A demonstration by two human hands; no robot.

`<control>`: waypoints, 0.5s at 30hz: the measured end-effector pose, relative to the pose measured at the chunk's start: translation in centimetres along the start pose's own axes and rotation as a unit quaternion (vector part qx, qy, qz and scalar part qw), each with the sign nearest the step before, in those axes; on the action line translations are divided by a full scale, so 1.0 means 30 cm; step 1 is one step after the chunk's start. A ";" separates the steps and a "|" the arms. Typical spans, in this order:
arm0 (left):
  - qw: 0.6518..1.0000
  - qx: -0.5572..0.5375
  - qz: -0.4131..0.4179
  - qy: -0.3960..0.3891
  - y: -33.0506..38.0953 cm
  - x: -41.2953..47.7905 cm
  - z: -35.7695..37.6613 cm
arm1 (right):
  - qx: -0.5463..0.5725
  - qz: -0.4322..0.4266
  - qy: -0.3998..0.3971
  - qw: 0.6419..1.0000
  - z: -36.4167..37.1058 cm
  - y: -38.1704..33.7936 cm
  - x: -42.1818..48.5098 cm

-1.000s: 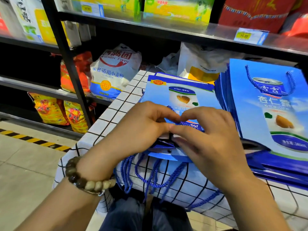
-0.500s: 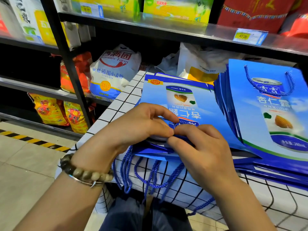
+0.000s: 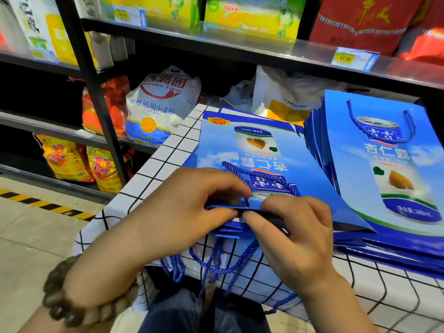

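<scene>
Blue bag (image 3: 242, 150) is being pinched at near edge by L grip (image 3: 182, 212) & R grip (image 3: 295, 236); long axis is lying straight away.

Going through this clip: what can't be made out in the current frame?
Head view, top blue bag: its near edge is covered by the left hand and right hand; whether they pinch edge or cord is unclear.
Head view, stack of bags: cut off by the right edge, count unknowable.
Head view, left price label: too blurred to read.

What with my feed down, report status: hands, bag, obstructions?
Left hand, right hand pinching blue bag, near edge. Bag flat atop pile. Second stack alongside, clear of hands.
</scene>
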State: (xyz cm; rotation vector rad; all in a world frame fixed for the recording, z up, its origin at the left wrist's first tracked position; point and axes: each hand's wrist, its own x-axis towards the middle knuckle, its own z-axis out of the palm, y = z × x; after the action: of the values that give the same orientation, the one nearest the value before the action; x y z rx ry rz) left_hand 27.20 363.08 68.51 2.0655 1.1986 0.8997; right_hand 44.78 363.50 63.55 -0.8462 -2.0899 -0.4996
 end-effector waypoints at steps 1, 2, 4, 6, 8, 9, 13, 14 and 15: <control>0.998 0.049 0.013 0.031 -0.007 -0.004 0.008 | 0.010 0.001 0.043 0.999 0.002 0.002 -0.003; 0.995 0.073 0.012 0.064 -0.013 -0.001 0.012 | 0.021 -0.007 0.085 0.996 0.007 -0.001 -0.009; 0.991 0.065 -0.005 0.119 -0.020 0.008 0.015 | 0.000 -0.056 0.136 0.989 0.013 0.008 -0.029; 0.991 0.051 -0.017 0.126 -0.023 0.013 0.013 | 0.008 -0.067 0.137 0.988 0.019 0.014 -0.027; 0.996 0.029 -0.040 0.075 -0.027 0.012 0.013 | 0.013 -0.044 0.117 0.992 0.021 0.025 -0.036; 0.998 0.011 -0.055 0.038 -0.022 0.010 0.014 | 0.020 -0.023 0.104 0.994 0.023 0.031 -0.042; 0.989 -0.104 -0.105 -0.028 0.008 0.030 0.007 | 0.089 0.079 0.060 0.991 0.025 0.018 -0.062; 0.987 -0.114 -0.114 -0.013 0.012 0.041 0.010 | 0.102 0.083 0.048 0.990 0.026 0.008 -0.060; 0.988 -0.102 -0.117 0.004 0.010 0.055 0.018 | 0.094 0.075 0.047 0.992 0.031 0.002 -0.061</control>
State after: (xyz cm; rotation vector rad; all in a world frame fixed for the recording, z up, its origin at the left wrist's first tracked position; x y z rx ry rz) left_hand 28.37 364.34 68.85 1.7220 1.2661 0.8791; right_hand 45.15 363.39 61.54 -0.8449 -1.9354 -0.2530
